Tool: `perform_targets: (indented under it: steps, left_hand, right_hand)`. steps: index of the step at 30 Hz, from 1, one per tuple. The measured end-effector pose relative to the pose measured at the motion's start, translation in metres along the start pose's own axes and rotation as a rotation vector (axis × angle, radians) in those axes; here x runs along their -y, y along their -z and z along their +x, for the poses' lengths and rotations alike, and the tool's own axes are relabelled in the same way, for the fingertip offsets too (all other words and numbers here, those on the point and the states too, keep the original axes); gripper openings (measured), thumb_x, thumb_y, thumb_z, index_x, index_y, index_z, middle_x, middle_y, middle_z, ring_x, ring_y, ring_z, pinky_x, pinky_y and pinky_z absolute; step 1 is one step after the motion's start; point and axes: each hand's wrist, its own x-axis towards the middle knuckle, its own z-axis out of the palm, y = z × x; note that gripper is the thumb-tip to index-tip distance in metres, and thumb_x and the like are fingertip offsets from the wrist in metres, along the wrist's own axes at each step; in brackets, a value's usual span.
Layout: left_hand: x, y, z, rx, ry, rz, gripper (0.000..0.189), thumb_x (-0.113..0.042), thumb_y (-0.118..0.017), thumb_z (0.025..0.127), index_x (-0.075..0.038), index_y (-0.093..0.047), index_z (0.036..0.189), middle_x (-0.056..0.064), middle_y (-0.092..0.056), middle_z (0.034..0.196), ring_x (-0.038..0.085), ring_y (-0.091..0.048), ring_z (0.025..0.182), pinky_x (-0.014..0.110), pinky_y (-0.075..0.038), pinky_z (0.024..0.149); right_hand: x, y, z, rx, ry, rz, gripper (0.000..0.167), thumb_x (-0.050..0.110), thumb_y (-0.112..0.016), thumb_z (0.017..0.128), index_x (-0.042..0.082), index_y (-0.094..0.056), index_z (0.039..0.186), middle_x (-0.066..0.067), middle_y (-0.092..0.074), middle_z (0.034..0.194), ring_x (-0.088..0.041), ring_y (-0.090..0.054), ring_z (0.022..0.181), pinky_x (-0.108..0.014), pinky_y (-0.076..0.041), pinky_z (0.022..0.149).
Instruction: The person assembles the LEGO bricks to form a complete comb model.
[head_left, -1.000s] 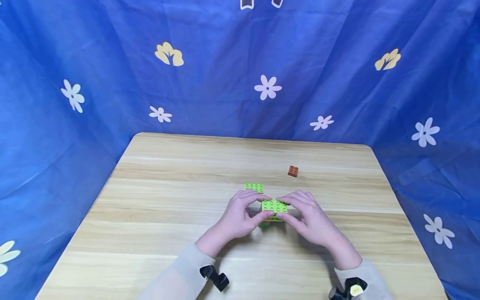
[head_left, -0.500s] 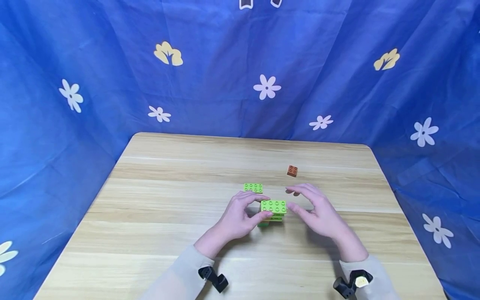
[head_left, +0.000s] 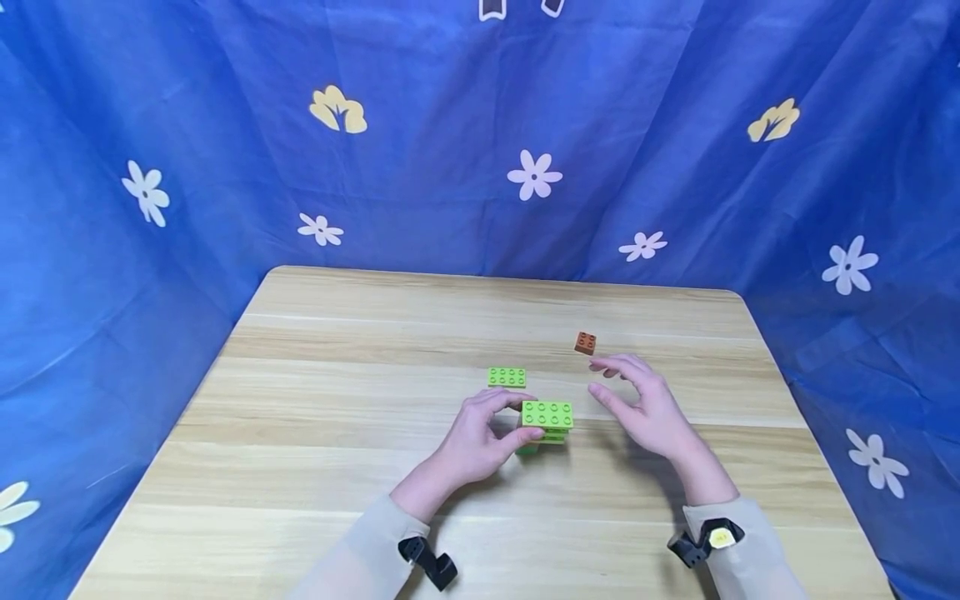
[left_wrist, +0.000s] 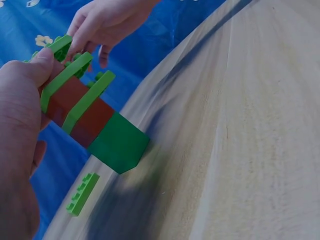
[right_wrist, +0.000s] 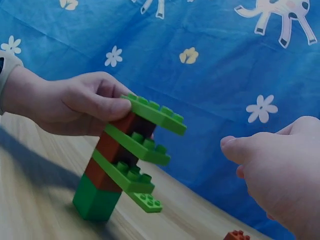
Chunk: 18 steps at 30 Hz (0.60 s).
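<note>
A toy brick tower (head_left: 547, 414) stands in the middle of the table in the head view. Its dark green base (left_wrist: 120, 142) carries brown bricks (right_wrist: 109, 146) alternating with light green plates that jut to one side. My left hand (head_left: 480, 437) pinches the tower near its top between thumb and fingers, as the right wrist view shows too. Away to the right, my right hand (head_left: 648, 412) hangs apart from the tower, fingers loosely bent with nothing in them. Just beyond its fingertips lies a small brown brick (head_left: 586, 342) with studs up.
A loose light green plate (head_left: 507, 377) lies behind the tower, close to the left fingers. The wooden table (head_left: 337, 333) runs back to a blue curtain (head_left: 427, 175) with flowers, which also hangs along both sides.
My right hand has let go of the top light green plate and moved right and away toward the brown brick. The left hand keeps its hold on the tower.
</note>
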Motion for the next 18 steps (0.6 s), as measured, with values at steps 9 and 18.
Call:
perform_targets:
  steps: [9,18]
  left_hand:
    - [0.0,0.0,-0.002,-0.002,0.0,-0.013,0.037,-0.029,-0.087,0.09,-0.013,-0.075,0.121,-0.004,-0.075,0.122,0.018,-0.066,0.121,0.046,-0.048,0.109]
    - [0.0,0.001,-0.001,0.009,0.025,-0.034,0.038,-0.031,-0.087,0.09,-0.013,-0.075,0.122,-0.005,-0.074,0.123,0.016,-0.065,0.122,0.044,-0.047,0.111]
  right_hand:
    - [-0.021,-0.001,0.004,-0.005,-0.063,-0.019,0.039,0.005,-0.078,0.095,0.004,-0.068,0.133,-0.008,-0.07,0.125,-0.027,-0.063,0.109,-0.052,-0.051,0.088]
    - [-0.041,-0.004,0.013,-0.018,-0.085,-0.015,0.038,0.004,-0.077,0.096,-0.003,-0.066,0.132,-0.018,-0.07,0.124,-0.039,-0.064,0.106,-0.052,-0.05,0.089]
